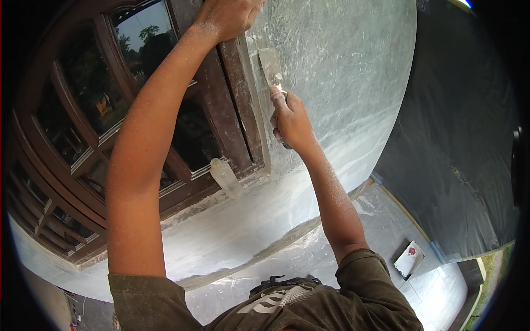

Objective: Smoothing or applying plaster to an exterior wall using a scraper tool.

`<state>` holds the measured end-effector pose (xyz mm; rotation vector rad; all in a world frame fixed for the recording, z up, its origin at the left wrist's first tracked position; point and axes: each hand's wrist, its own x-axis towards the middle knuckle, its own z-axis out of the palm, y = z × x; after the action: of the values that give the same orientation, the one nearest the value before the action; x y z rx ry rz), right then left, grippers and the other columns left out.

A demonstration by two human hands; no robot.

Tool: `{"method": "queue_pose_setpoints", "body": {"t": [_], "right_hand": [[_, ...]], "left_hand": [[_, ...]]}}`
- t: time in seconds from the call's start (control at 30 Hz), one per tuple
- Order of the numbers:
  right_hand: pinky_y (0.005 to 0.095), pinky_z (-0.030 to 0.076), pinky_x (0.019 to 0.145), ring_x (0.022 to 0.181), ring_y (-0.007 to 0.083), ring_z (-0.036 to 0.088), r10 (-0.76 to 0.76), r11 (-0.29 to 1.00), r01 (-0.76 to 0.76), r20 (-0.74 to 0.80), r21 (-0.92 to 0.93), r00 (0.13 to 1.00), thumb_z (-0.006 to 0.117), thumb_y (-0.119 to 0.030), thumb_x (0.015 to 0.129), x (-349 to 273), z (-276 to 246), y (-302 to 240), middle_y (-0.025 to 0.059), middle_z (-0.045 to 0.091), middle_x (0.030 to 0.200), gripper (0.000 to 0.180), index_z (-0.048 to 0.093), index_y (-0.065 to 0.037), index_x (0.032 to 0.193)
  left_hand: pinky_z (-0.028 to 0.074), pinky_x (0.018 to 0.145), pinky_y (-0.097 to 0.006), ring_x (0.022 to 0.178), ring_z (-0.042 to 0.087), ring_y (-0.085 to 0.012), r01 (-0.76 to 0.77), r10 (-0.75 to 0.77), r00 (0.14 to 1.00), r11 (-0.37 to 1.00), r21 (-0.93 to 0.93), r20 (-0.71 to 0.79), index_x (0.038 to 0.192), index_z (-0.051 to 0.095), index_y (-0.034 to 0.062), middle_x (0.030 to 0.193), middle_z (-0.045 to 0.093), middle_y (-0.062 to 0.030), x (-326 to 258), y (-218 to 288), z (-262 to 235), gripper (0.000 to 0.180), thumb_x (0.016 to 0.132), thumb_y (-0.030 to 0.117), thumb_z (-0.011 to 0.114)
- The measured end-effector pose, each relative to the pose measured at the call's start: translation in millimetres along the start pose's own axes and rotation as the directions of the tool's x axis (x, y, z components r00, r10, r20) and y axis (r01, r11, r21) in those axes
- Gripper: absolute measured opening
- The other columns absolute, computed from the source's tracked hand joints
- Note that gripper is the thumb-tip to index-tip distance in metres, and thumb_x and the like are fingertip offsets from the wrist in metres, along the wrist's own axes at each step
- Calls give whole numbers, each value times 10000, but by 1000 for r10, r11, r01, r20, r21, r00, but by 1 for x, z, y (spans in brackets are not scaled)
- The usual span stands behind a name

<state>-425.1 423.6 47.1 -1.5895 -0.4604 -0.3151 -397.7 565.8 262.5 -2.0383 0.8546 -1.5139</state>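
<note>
My right hand [290, 118] is closed round the handle of a putty knife [269, 66]. Its flat blade points upward beside the edge strip of the grey plastered wall [342, 71], smeared with pale filler. Higher up and to the left, my left hand [229, 19] is at the corner where the brown wooden window frame [234, 94] meets the wall. Its fingers look curled in, and the picture's top edge cuts part of them off, so what they hold, if anything, is hidden. Pale dust speckles both forearms.
A cloudy plastic bottle [224, 177] stands on the window ledge below the frame. Dark sheeting [452, 132] hangs at the right. Lower right, a white tray [408, 260] with a red mark lies on the grey floor [381, 220]. Glass panes fill the window at left.
</note>
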Motion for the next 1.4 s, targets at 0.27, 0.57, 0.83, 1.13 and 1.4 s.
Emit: {"method": "queue_pose_setpoints", "body": {"t": [0.27,0.57,0.83,1.13,1.4], "right_hand": [[312,347,361,368,135,455,-63,997,64,-28,35,998,477,-433,1020,11,4,4,33,473,530,420,504,-36,886],[309,366,381,386,138,474,-69,996,67,-34,-62,997,490,-447,1014,4,3,19,42,477,535,434,490,-33,884],[320,388,400,413,151,488,-98,980,82,-76,-182,992,504,-450,1001,-9,8,37,44,472,543,462,471,-25,824],[324,394,402,398,147,484,-92,991,86,-58,-100,994,508,-448,1002,-8,10,26,40,479,542,460,491,-20,833],[342,423,462,444,159,524,-314,922,265,-144,-283,938,489,-441,1008,-2,9,24,63,504,550,471,528,0,845]], "left_hand": [[144,1216,-441,1464,262,-295,9,-9,1000,1000,-20,-22,1371,508,-38,1524,386,-163,-1,3,3,449,960,136,455],[142,1217,-436,1455,281,-281,14,-21,998,993,-118,-54,1362,518,-37,1509,414,-145,-5,10,0,449,948,131,465],[140,1219,-447,1454,282,-286,22,-25,999,994,-107,-31,1358,521,-39,1502,423,-149,-7,8,1,453,937,118,461],[141,1219,-446,1454,284,-281,20,-25,999,992,-124,-44,1342,535,-46,1489,440,-149,-9,7,0,440,939,119,468],[143,1216,-449,1454,286,-282,25,-27,999,992,-122,-16,1332,545,-46,1483,448,-151,-8,9,-4,432,942,122,466]]}}
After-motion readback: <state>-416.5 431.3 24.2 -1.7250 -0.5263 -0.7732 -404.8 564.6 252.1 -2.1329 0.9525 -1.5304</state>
